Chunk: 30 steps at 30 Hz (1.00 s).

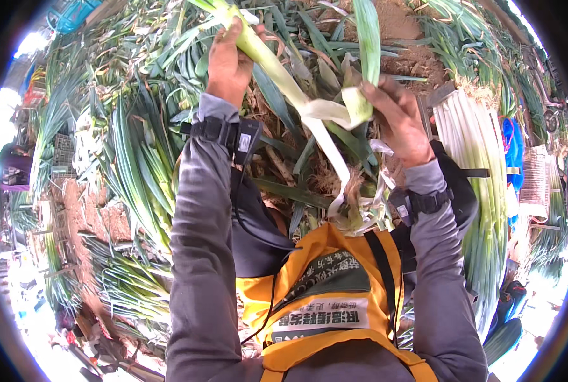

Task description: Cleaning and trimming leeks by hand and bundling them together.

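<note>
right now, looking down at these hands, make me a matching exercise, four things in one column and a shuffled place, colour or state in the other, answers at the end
Column one
1. left hand
2. apron
3. right hand
4. pile of white-stemmed leeks

Column two
A. to the right of the right sleeve
B. holding a leaf peeled away from the leek
C. closed around the leek near its green end
D. orange-yellow, with dark straps

Pairs: 1-C, 2-D, 3-B, 4-A
</note>
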Motion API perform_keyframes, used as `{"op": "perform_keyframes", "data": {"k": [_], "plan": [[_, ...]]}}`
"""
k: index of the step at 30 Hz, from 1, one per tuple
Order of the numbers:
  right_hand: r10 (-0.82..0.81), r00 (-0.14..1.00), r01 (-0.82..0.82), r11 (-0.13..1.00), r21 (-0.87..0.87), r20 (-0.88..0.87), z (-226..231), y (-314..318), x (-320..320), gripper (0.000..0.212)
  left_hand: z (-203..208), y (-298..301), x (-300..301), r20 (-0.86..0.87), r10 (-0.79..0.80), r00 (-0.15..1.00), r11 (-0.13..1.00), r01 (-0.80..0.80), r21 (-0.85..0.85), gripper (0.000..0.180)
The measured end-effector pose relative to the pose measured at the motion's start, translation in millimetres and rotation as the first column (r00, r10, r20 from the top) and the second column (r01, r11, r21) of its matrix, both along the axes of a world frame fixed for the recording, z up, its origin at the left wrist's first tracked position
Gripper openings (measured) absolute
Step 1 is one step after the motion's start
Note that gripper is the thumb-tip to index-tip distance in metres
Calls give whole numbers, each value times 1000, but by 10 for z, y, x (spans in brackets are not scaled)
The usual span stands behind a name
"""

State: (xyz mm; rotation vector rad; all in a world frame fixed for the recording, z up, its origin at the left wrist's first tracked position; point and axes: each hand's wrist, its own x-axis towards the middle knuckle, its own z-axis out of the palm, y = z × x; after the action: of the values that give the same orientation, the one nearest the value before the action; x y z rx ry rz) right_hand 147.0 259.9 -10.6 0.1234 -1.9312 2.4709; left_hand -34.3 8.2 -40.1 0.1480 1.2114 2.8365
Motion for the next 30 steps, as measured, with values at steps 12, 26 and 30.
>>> {"op": "perform_keyframes", "data": {"k": [12,26,30], "plan": [[156,847,-525,106,844,508,-2012,477,778,54,13,-284,-97,-139,88,986,995,-95,-43,30],[1,944,300,406,863,-329,-1431,-240,455,44,303,-54,89,-42,25,999,987,-18,157,45],[35,862,496,150,855,-506,-1564,-143,438,47,188,-131,81,-66,124,990,939,-138,-316,42]]}}
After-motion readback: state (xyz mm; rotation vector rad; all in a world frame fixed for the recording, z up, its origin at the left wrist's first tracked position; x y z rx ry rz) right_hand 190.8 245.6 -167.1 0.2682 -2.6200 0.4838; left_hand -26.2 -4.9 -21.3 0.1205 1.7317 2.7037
